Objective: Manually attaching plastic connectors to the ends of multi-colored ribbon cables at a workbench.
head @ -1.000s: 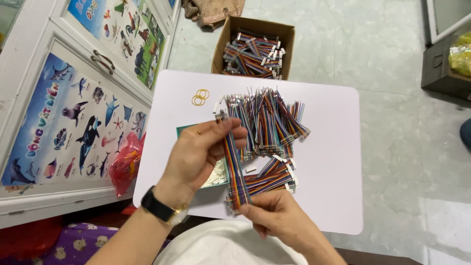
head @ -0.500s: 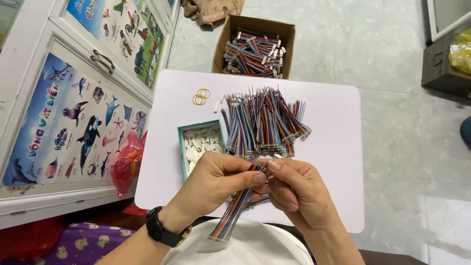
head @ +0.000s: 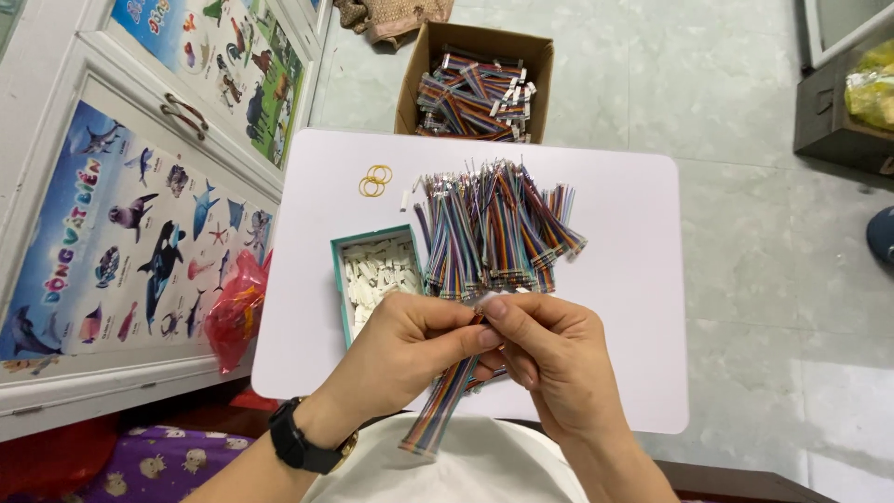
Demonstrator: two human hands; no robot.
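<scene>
A brown cardboard box (head: 480, 79) sits on the tiled floor just beyond the far edge of the white table (head: 633, 279); it is open at the top and filled with bundles of striped, many-coloured ribbon cable. On the table's left part lies a small teal box (head: 377, 272), rectangular and shallow, packed with little white connector pieces. To the left, white cabinet doors carry two bright posters (head: 130, 233): the nearer one blue with sea creatures, the farther one showing land animals. A red plastic bag (head: 237, 307) sits against the cabinet beside the table's near left corner. At the top right edge a dark crate holding something yellow is cut off by the frame.

The left hand (head: 400, 349), with a black watch at the wrist, and the right hand (head: 549, 359) meet over the near side of the table. Both pinch the top end of one ribbon cable strip (head: 442, 410), fingertips closed on it; the strip hangs down toward the person's lap. What the fingertips do at the cable's very end is hidden behind them. Just beyond the hands lies a pile of ribbon cables (head: 494, 228), and near the far left corner a few yellow rubber bands (head: 374, 180).
</scene>
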